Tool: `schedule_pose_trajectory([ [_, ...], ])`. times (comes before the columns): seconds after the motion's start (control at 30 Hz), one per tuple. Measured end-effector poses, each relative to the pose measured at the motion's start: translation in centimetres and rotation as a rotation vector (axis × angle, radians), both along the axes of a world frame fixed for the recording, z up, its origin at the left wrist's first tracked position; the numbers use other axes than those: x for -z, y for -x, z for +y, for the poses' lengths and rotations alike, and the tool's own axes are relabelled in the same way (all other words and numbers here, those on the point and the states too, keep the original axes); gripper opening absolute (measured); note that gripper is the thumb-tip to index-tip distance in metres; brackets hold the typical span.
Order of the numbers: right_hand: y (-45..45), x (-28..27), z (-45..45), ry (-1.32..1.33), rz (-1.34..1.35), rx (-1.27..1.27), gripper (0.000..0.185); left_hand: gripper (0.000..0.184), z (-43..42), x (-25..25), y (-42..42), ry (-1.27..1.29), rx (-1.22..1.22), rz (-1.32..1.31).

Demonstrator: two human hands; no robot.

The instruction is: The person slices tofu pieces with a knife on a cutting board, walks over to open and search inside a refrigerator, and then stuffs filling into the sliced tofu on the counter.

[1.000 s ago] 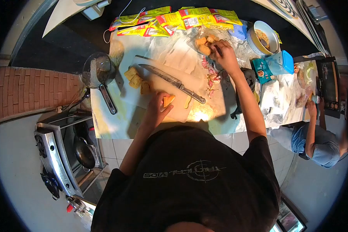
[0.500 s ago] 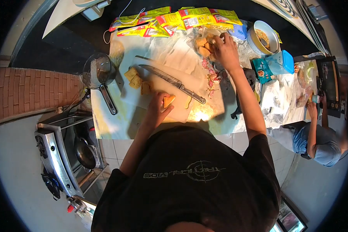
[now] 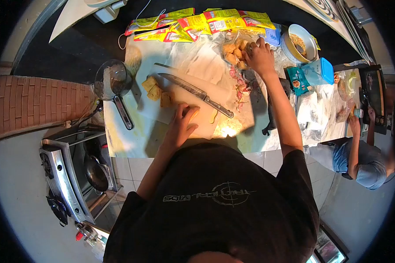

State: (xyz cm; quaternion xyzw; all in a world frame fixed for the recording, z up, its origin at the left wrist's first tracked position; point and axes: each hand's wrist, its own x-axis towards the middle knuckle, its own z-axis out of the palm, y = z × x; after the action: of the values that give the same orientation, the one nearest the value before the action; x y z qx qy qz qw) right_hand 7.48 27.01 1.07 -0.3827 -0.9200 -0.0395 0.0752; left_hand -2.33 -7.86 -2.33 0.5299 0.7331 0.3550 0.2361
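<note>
My left hand (image 3: 179, 126) is closed round a piece of fried tofu (image 3: 195, 115), mostly hidden by the fingers, over the white cutting board (image 3: 193, 125). Several browned tofu pieces (image 3: 153, 90) lie on the board's left part. A long kitchen knife (image 3: 188, 89) rests slantwise across the board, its handle toward the lower right. At the far side of the table, my right hand (image 3: 261, 57) has its fingers curled at the right edge of a clear plastic bag (image 3: 227, 44) with several fried tofu pieces (image 3: 237, 53) in it.
Yellow-red packets (image 3: 219, 22) line the back. A pan (image 3: 113, 79) sits at left; a bowl (image 3: 299, 43), a blue-lidded container (image 3: 318, 71) and a teal packet (image 3: 298, 81) stand at right. Garlic skins and shallots (image 3: 241, 90) lie mid-table. Another person (image 3: 368, 162) works at far right.
My right hand has shifted a little right, from over the tofu to the bag's edge, uncovering more pieces. My left hand has turned slightly, so less of its tofu shows.
</note>
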Motion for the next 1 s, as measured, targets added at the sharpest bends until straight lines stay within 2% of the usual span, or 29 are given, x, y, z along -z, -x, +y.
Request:
schedule_pose_trajectory([
  [0.23, -0.2, 0.2, 0.6, 0.071, 0.091, -0.034, 0.035, 0.055, 0.0, -0.8, -0.2, 0.049, -0.04, -0.037],
  [0.3, -0.4, 0.2, 1.1, -0.094, 0.03, -0.037, 0.034, 0.055, 0.0, -0.7, -0.3, 0.045, -0.051, -0.032],
  [0.33, -0.5, 0.3, 1.1, -0.094, 0.03, -0.035, 0.034, 0.054, 0.1, -0.5, -0.3, 0.055, -0.058, -0.048],
  [0.4, -0.7, 0.8, 1.1, 0.061, 0.101, -0.096, 0.033, 0.054, 0.2, -0.4, -0.3, 0.063, -0.061, -0.063],
  [0.5, -1.1, 1.6, 1.2, 0.188, 0.136, -0.122, 0.034, 0.055, 0.2, -0.7, -0.3, 0.034, -0.062, -0.047],
  [0.6, -1.0, 1.9, 1.6, 0.256, 0.126, -0.082, 0.036, 0.055, 0.1, -0.8, 0.0, 0.118, 0.025, -0.064],
  [0.73, -0.7, 1.7, 1.7, 0.164, 0.084, -0.079, 0.036, 0.053, 0.1, -0.5, -0.2, 0.07, 0.019, -0.005],
  [0.83, -0.7, 1.7, 2.2, 0.238, 0.144, -0.127, 0.036, 0.05, 0.1, -0.6, -0.3, 0.018, -0.032, 0.032],
  [0.9, -0.5, 1.5, 2.3, 0.238, 0.344, -0.148, 0.033, 0.049, 0.1, -0.5, -0.2, 0.002, -0.054, 0.018],
  [1.0, -0.3, 1.0, 2.0, 0.18, 0.474, -0.221, 0.035, 0.048, 0.0, 0.2, 0.0, 0.025, -0.074, -0.114],
])
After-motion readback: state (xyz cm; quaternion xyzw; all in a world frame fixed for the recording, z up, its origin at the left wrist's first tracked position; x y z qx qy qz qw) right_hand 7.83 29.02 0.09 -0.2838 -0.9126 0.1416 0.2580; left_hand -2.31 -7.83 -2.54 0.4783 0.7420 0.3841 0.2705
